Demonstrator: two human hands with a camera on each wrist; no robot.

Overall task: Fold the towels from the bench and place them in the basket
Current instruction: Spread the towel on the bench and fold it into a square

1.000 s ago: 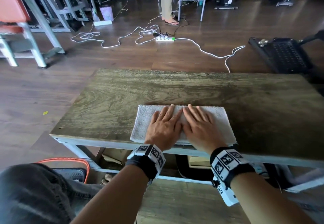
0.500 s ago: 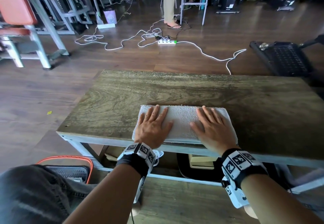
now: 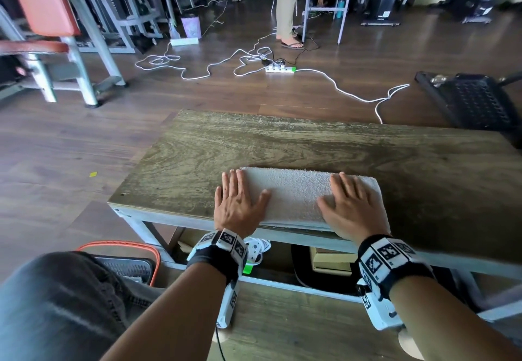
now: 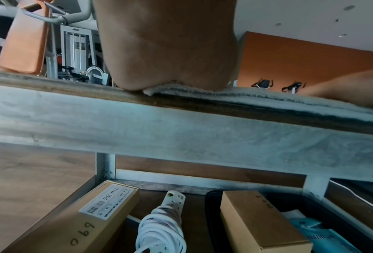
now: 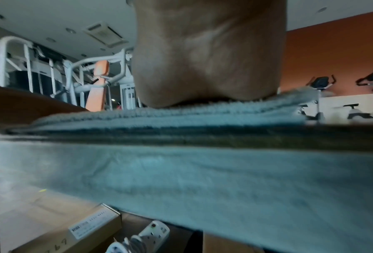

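Observation:
A folded white towel (image 3: 296, 194) lies along the near edge of the wooden bench (image 3: 282, 143). My left hand (image 3: 236, 201) lies flat, fingers straight, on the towel's left end, partly over the bench wood. My right hand (image 3: 351, 205) presses flat on the right end. In the left wrist view the heel of the left hand (image 4: 168, 51) sits on the towel's (image 4: 224, 94) left corner. The right wrist view shows the heel of the right hand (image 5: 207, 59) on the layered towel (image 5: 181, 114). A basket with an orange rim (image 3: 121, 247) stands on the floor at the lower left.
Under the bench a shelf holds cardboard boxes (image 4: 259, 220) and a coiled white power strip (image 4: 161, 227). White cables and a power strip (image 3: 279, 69) lie on the floor beyond. Gym machines (image 3: 56, 35) stand at left, a black stand (image 3: 474, 100) at right, and a person's legs (image 3: 285, 4) far back.
Both hands have slid apart from the towel's middle to its two ends, staying flat on it. The head view has tilted up a little.

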